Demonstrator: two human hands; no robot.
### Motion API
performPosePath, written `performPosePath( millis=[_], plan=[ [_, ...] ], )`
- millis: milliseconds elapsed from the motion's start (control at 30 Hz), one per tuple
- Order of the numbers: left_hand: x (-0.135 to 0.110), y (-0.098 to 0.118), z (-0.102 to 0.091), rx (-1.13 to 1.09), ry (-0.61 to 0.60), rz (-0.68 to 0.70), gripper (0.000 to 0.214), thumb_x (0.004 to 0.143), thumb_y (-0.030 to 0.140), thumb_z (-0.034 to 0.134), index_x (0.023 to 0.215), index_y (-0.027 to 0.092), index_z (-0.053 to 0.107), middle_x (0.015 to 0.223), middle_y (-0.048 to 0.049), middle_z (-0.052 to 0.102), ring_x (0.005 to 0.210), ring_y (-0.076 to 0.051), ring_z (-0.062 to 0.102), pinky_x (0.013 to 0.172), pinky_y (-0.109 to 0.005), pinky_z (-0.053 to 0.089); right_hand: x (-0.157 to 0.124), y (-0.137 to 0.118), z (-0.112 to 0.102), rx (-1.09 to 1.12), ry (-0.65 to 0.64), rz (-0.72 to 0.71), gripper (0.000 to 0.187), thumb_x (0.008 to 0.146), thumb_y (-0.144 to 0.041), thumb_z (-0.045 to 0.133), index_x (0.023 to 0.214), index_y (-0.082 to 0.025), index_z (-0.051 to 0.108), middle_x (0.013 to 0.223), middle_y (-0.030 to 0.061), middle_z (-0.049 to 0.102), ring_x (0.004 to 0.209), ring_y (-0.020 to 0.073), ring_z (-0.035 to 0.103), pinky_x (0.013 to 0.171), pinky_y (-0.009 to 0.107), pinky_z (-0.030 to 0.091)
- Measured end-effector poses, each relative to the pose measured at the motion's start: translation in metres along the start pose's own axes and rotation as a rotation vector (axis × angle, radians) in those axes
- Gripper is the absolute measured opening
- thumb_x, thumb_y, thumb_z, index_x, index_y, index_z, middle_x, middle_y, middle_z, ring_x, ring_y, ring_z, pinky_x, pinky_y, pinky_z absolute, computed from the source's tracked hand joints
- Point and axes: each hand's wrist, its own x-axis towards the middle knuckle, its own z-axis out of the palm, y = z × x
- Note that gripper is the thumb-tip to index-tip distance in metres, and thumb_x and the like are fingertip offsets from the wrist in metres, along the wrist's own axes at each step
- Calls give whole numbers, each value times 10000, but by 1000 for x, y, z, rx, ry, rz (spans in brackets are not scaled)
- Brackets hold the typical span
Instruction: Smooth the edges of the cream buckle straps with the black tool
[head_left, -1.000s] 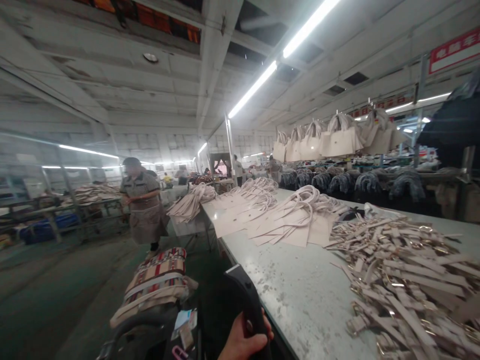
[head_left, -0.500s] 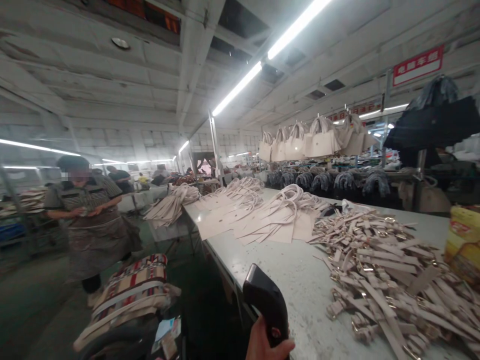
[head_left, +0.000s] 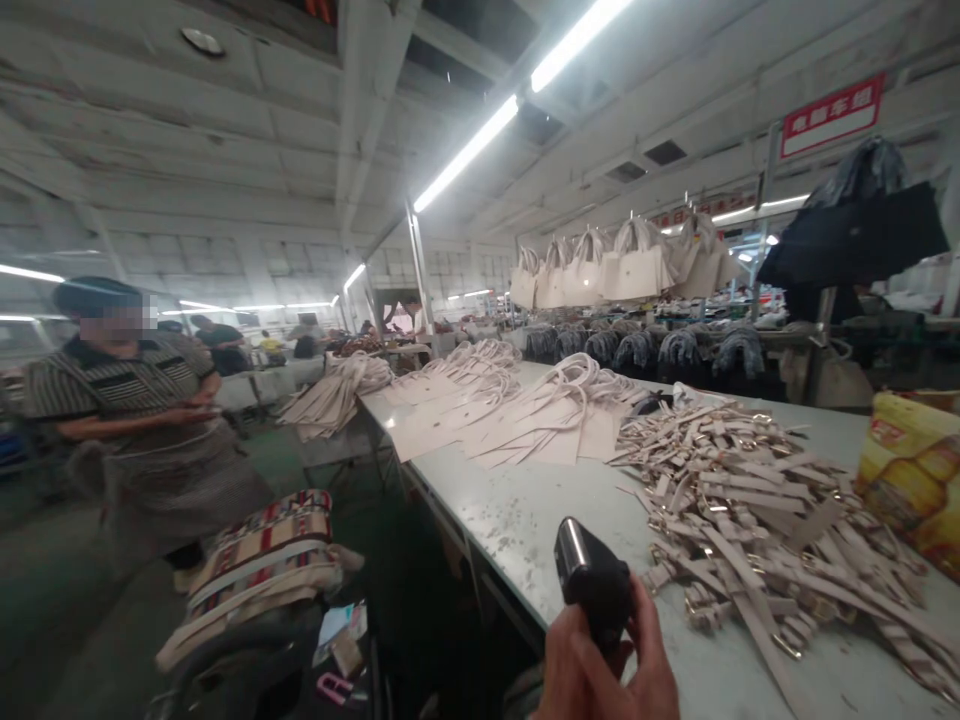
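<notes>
Head view. Near the bottom edge, left hand (head_left: 600, 670) raised over the near edge of the desk (head_left: 517, 520), grip closed around the lower end of a black device (head_left: 594, 585). Fingers curl up its right side, and its glossy top end tilts up and away. No telling what kind of device it is, as the hand hides the lower half. Right hand out of sight.

Just right of the device, a wide heap of pale straps (head_left: 757, 520) with metal buckles, spread toward the right edge. At that edge, a yellow pack (head_left: 907, 480). Further along the desk, flat pale panels (head_left: 525, 425) with looped handles, fanned in overlapping stacks. Beyond them, finished bags (head_left: 637, 270) hung in a row overhead.

Off the left edge, on the floor side, a striped bag (head_left: 262, 560) on a low seat. Beyond it, a person (head_left: 142, 420) in a striped top and apron stands with hands together at the waist.

Handling, as a judgement: hold low on the body looks firm enough, though a top-heavy tilt seems likely. Best to keep the wrist steady, keep the thumb braced, and keep the device clear of the loose buckles beside it to avoid snagging.
</notes>
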Motion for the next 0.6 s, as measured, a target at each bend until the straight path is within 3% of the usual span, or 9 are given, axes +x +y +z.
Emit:
performPosePath(
  millis=[67, 133, 233, 433, 600],
  plan=[
    [8, 9, 4, 126, -100, 145, 236, 785, 288, 569, 951, 176, 693, 898, -116, 686, 823, -257, 608, 763, -370, 536, 6, -6, -4, 25, 10, 19, 941, 619, -624, 701, 1391, -221, 343, 1193, 96, 586, 1050, 292, 579, 851, 379, 486],
    [14, 19, 4, 186, -118, 232, 249, 838, 246, 488, 988, 168, 671, 890, -112, 674, 808, -236, 598, 754, -366, 521, 13, -8, -8, 14, 18, -44, 834, 649, -569, 698, 1327, -182, 402, 1166, 107, 588, 1038, 279, 568, 874, 382, 462],
    [15, 25, 2, 251, -161, 276, 270, 853, 240, 469, 1038, 135, 635, 867, -122, 658, 783, -232, 585, 734, -360, 508, 19, -8, -10, -15, 46, -75, 696, 619, -521, 738, 1177, -177, 504, 1030, 65, 618, 894, 237, 573, 785, 353, 455],
    [11, 25, -9, 228, -259, 222, 335, 759, 174, 541, 1093, 153, 545, 955, -110, 663, 832, -233, 610, 719, -317, 488, 25, -10, -12, 49, 37, -48, 696, 498, -454, 860, 1063, -188, 551, 909, 26, 643, 738, 172, 564, 643, 285, 478],
    [16, 20, -17, 188, -425, 74, 588, 709, 467, 690, 1163, 182, 449, 874, -48, 672, 729, -228, 638, 578, -275, 453, 38, -8, -15, 118, 56, 41, 706, 382, -412, 915, 970, -165, 612, 810, 28, 627, 603, 146, 536, 467, 233, 468]
  ],
)
